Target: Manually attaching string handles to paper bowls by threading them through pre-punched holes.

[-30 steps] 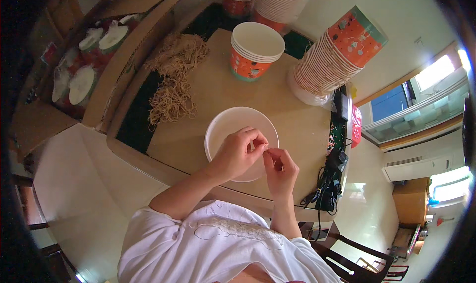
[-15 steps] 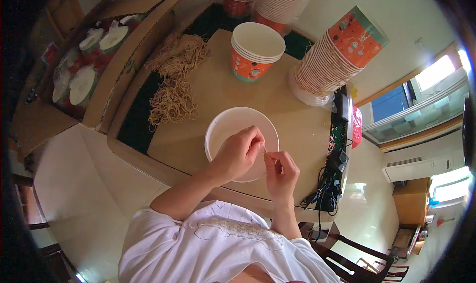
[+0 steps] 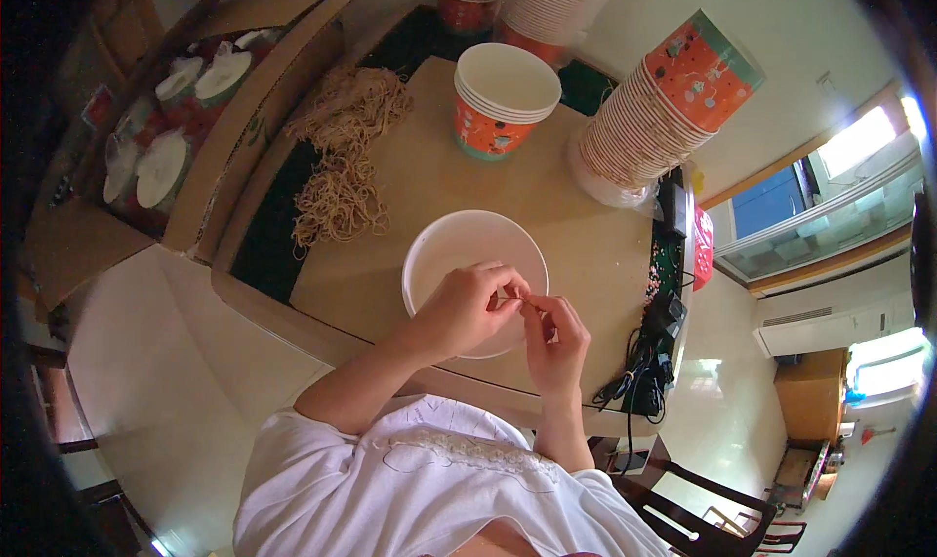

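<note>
A brown cardboard sheet (image 3: 429, 181) covers most of the table and carries nearly everything. Off its left edge stands an open cardboard box (image 3: 210, 166) with lidded bowls (image 3: 161, 166) inside. At the sheet's right far corner a long stack of paper bowls (image 3: 664, 108) lies tilted on its side, orange bottom up. Near the middle of the far edge stands a short upright stack of orange bowls (image 3: 503, 98). A heap of tan rubber bands (image 3: 346, 157) spreads along the left edge. A single white bowl (image 3: 468, 259) sits at the near edge, just right of centre. The left hand (image 3: 464, 308) rests over this bowl's near rim, fingers curled narrow, thumb and forefinger pinched. The right hand (image 3: 556, 337) is just beside it, past the rim, likewise pinched; the fingertips of both meet on something too small to tell.
</note>
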{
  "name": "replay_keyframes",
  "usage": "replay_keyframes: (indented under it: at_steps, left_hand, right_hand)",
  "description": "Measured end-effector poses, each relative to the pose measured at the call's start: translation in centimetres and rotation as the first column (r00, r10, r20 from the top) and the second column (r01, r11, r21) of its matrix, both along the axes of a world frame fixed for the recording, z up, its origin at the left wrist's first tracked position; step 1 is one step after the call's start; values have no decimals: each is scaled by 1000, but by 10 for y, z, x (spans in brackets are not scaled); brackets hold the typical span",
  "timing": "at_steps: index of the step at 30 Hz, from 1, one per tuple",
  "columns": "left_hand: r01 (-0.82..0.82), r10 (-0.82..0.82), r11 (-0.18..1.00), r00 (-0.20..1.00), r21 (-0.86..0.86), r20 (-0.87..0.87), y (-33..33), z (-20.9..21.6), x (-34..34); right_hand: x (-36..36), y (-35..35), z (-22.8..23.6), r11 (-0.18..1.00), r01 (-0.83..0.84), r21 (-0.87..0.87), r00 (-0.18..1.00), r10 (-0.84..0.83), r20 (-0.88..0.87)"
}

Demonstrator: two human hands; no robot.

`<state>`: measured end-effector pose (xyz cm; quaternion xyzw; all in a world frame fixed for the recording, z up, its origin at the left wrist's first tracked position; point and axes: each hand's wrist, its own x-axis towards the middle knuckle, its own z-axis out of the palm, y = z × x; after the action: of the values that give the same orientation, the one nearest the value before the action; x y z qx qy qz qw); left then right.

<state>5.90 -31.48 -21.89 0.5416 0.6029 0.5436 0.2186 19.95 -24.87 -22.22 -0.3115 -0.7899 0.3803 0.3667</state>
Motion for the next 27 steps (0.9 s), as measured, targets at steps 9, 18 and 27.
replay_keyframes:
  at_steps: [9, 18, 27]
  left_hand:
    - [-69, 60, 986, 996, -150, -64, -8, 12, -1]
    - [2, 11, 984, 997, -179, 73, -11, 17, -5]
    - [19, 18, 977, 985, -213, 171, -11, 20, -10]
  right_hand:
    - [2, 0, 4, 999, -20, 32, 999, 19, 33]
    - [0, -1, 7, 999, -21, -40, 1000, 21, 0]
    - [-2, -2, 8, 1000, 10, -22, 1000, -10, -15]
